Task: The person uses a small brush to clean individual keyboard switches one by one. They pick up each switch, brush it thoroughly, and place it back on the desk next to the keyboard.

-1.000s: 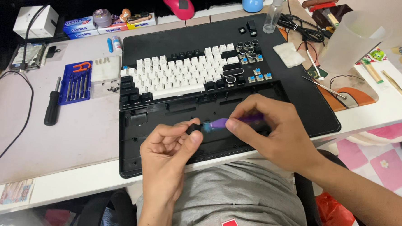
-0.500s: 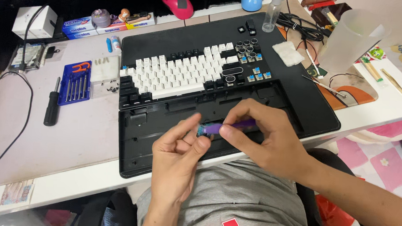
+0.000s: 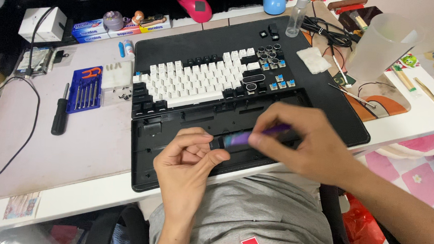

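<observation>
Above the empty black keyboard case (image 3: 177,149), the left hand (image 3: 188,162) pinches the dark end of a purple tool (image 3: 248,136) while the right hand (image 3: 304,143) grips its shaft; a slip could likely drop it into the case.

The surface (image 3: 79,150) is pale, a faint pinkish white, and runs across the whole view, its near edge cutting diagonally from lower left to the right side. A large black mat (image 3: 325,92) covers its middle. Along the far edge the background is dark, nearly black. Light is soft and even, with only weak shadows on the pale top. Right of the surface, lower down, lies a pink and white checked cloth (image 3: 410,174) with small flower marks. Below it a red bag (image 3: 363,226) shows. Under the near edge all is dim.
</observation>
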